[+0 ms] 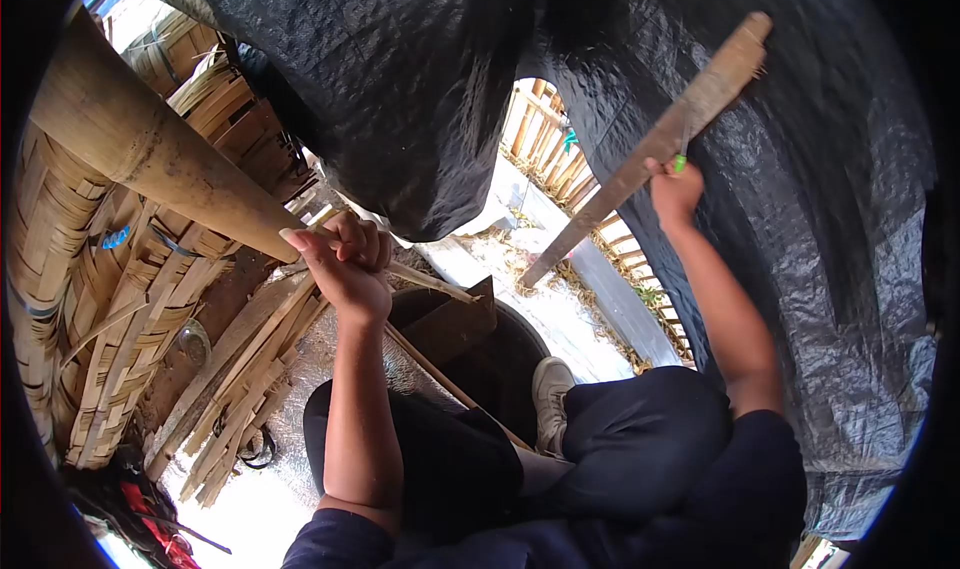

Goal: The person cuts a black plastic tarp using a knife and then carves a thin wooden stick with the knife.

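Observation:
My left hand (347, 267) is closed, thumb uppermost, beside the lower end of a thick bamboo pole (190, 184). A thin pale bamboo strip (437, 283) comes out from under its curled fingers; the grip itself is partly hidden. Farther right, my right hand (677, 191) is wrapped round a small tool with a bright green handle (680, 162) and a thin metal shaft or blade pointing up; its exact kind does not show. Behind that hand a long, rough wooden plank (640, 164) slants across the view. Whether the hand touches the plank, I cannot tell.
Black plastic sheeting (400, 89) hangs ahead and to the right. Woven bamboo baskets (60, 259) stand at the left, with split bamboo pieces (245, 379) below. A dark round container (510, 339) sits near my shoe (551, 399). Bamboo slats (535, 119) show through the opening.

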Available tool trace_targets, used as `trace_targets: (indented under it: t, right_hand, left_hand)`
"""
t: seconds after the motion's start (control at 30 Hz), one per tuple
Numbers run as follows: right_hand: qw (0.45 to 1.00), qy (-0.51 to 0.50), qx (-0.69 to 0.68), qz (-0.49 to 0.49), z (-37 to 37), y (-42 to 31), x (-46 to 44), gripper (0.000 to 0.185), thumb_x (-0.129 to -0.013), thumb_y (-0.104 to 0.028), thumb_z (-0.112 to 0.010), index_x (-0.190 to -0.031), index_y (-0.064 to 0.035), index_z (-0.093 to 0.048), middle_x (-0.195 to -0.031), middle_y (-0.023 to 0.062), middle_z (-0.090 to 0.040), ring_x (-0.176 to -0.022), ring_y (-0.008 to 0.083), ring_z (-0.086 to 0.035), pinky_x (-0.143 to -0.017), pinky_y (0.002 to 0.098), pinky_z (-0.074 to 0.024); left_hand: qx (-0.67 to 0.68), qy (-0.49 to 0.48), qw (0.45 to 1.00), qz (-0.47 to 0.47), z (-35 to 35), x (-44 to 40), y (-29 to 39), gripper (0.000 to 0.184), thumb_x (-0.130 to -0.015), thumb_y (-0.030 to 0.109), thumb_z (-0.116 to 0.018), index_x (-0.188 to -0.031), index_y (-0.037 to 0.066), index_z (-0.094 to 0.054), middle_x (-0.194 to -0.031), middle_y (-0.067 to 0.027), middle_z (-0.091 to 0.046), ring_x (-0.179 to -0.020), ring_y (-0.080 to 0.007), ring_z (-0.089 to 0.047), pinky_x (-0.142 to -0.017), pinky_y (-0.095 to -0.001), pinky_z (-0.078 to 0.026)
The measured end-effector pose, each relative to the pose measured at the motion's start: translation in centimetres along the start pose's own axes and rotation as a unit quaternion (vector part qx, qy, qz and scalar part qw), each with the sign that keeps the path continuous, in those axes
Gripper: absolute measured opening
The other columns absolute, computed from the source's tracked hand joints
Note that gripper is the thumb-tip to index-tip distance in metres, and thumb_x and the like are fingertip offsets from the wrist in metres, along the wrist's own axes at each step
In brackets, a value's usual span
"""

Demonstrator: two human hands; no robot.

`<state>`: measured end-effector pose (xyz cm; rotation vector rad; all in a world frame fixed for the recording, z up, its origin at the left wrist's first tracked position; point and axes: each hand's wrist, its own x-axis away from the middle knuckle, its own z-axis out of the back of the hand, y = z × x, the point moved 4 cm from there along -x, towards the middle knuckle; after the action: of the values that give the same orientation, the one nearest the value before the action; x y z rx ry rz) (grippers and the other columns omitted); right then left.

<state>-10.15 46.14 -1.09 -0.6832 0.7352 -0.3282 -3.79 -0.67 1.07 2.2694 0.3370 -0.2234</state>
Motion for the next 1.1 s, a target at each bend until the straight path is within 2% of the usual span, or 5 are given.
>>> trace_targets:
  t: [0.37, 0.43, 0.6, 0.9, 1.1]
  right_hand:
    - [0.972, 0.105, 0.167, -0.128, 1.2, 13.5, -7.7, 0.027, -0.068, -0.025, -0.078, -0.074, -0.0008, -0.066, -0.081, 0.0165, -0.068, -0.081, 0.0307, -0.067, -0.07, 0.0373, -0.0521]
    - [0.96, 0.097, 0.211, -0.155, 1.0, 13.3, -7.5, 0.032, -0.069, -0.028, -0.078, -0.085, -0.0014, -0.069, -0.084, 0.0122, -0.07, -0.082, 0.029, -0.067, -0.074, 0.0369, -0.0524]
    - [0.958, 0.091, 0.213, -0.171, 0.9, 13.6, -6.6, 0.026, -0.07, -0.03, -0.076, -0.075, -0.006, -0.067, -0.08, 0.0107, -0.069, -0.08, 0.0289, -0.067, -0.072, 0.0375, -0.0522]
    - [0.961, 0.083, 0.207, -0.16, 0.2, 11.2, -4.5, 0.03, -0.074, -0.031, -0.074, -0.069, -0.0018, -0.068, -0.075, 0.0146, -0.069, -0.076, 0.0295, -0.069, -0.065, 0.0371, -0.0527]
    - [0.94, 0.075, 0.206, -0.261, -1.7, 12.2, 1.4, 0.036, -0.069, -0.032, -0.075, -0.071, 0.0025, -0.065, -0.079, 0.0204, -0.068, -0.077, 0.0339, -0.068, -0.068, 0.0395, -0.0536]
  left_hand:
    - [-0.012, 0.053, 0.998, -0.01, 0.0, 0.4, 0.9, 0.061, -0.089, 0.071, -0.03, -0.059, 0.018, -0.028, -0.047, 0.0063, -0.019, -0.041, -0.0062, -0.011, -0.039, -0.0262, -0.008]
    - [-0.014, 0.039, 0.999, -0.022, 0.2, 0.3, 0.9, 0.061, -0.089, 0.071, -0.029, -0.059, 0.018, -0.027, -0.047, 0.0061, -0.018, -0.041, -0.0062, -0.01, -0.04, -0.0267, -0.008]
    - [-0.018, 0.012, 1.0, -0.014, -0.1, 0.3, 0.6, 0.061, -0.09, 0.07, -0.027, -0.059, 0.018, -0.027, -0.047, 0.0063, -0.016, -0.042, -0.0067, -0.009, -0.041, -0.0272, -0.009]
    - [-0.012, 0.026, 1.0, -0.002, -0.6, 0.4, 0.4, 0.061, -0.088, 0.072, -0.029, -0.06, 0.018, -0.027, -0.049, 0.0067, -0.019, -0.042, -0.0072, -0.011, -0.041, -0.0261, -0.01]
    - [-0.029, 0.044, 0.999, 0.006, -0.7, 0.2, 0.5, 0.062, -0.087, 0.073, -0.03, -0.06, 0.017, -0.027, -0.05, 0.0062, -0.02, -0.043, -0.0076, -0.013, -0.041, -0.0265, -0.011]
